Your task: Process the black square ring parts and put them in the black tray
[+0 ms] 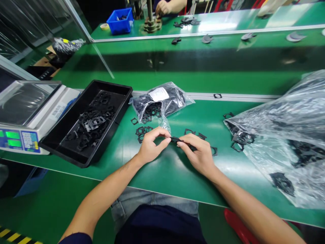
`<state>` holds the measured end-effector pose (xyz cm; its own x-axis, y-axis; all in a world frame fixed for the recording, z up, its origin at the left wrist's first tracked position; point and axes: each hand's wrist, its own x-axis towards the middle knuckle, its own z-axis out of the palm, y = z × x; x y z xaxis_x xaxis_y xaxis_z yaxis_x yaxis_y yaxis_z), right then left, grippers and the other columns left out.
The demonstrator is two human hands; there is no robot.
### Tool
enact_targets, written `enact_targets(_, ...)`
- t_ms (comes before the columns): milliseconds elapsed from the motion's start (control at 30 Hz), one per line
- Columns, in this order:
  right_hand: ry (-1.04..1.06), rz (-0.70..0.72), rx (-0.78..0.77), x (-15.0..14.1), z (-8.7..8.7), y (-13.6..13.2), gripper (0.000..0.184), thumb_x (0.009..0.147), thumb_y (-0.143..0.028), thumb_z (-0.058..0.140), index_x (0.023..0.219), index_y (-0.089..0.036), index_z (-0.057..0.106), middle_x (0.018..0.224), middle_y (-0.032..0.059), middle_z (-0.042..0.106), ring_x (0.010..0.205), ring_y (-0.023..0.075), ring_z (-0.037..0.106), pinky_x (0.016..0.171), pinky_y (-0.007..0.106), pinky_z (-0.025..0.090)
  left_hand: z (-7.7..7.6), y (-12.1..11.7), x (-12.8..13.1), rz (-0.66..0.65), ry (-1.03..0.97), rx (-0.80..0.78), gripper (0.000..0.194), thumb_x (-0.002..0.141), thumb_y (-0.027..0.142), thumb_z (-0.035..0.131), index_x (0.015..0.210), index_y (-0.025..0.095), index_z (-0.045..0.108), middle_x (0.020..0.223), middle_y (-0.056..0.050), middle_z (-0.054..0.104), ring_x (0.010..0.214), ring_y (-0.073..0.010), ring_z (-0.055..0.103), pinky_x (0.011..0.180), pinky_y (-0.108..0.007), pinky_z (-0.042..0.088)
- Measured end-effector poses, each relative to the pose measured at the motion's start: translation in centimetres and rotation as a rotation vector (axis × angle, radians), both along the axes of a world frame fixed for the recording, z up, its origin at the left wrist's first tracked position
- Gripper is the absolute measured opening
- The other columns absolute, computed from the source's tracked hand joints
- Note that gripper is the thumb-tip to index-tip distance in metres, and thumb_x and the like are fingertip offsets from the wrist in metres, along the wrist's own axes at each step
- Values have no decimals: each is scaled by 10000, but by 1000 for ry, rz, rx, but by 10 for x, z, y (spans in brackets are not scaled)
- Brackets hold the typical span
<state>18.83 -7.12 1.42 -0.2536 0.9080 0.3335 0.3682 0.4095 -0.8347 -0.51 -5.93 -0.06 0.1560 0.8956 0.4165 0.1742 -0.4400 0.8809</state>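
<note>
My left hand (152, 145) and my right hand (199, 150) meet over the green table, pinching a small flat black plastic part (174, 139) between them, seen nearly edge-on. Whether it is one piece or two pressed together I cannot tell. Loose black frames with round openings (144, 131) lie just beyond my left hand. More black frames (189, 131) rest around my right hand, partly covered by it. Behind the hands, a clear plastic bag (175, 98) with a white label spills similar black frames onto the table.
At left, a black tray (86, 157) of black parts stands beside a weighing scale (48, 118). A large clear bag (286, 112) of parts covers the right side. Beyond the metal rail, grey-black pieces lie on a green strip. A co-worker's hand (164, 7) and a blue bin (120, 25) are farther back.
</note>
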Motion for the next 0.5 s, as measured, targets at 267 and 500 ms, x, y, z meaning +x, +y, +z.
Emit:
enact_targets(267, 114, 4, -225, -2, 6, 1, 291, 897, -474, 699, 750, -225, 726, 749, 52, 723, 688, 207, 655, 686, 346, 541, 1, -3, 0, 29, 70, 79, 128, 954, 286, 611, 877, 185, 630, 810, -25, 679, 773, -143, 646, 752, -284, 523)
enact_targets(500, 493, 75, -669, -3, 11, 5, 420, 745, -579, 813, 682, -187, 677, 575, 0, 644, 471, 134, 576, 540, 280, 506, 4, -5, 2, 10, 115, 259, 101, 937, 155, 600, 979, 198, 681, 947, -56, 695, 935, -163, 663, 864, -323, 539)
